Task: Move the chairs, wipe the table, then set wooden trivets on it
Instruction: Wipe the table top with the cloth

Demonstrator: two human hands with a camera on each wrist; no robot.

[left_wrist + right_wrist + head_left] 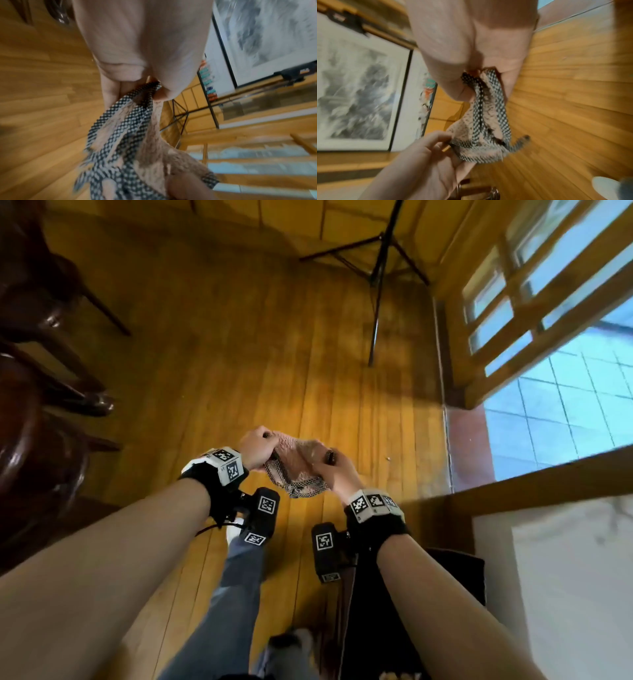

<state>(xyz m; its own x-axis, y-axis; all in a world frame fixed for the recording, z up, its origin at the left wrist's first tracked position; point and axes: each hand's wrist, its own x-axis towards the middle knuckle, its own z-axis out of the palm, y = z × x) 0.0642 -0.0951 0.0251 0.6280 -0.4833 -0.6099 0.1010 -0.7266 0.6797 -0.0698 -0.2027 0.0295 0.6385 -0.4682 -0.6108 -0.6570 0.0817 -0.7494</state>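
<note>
While both hands grip it, the cloth (294, 463) hangs above the floor (212, 344).
Left hand (254, 447) and right hand (334, 470) pinch opposite ends; probably readying to wipe, next carrying it to the table, unseen here.

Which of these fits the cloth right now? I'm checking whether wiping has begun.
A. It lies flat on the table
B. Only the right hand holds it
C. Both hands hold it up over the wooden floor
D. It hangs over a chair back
C: in the head view the left hand and the right hand each grip an end of the cloth, with the wooden floor beneath it.
</note>
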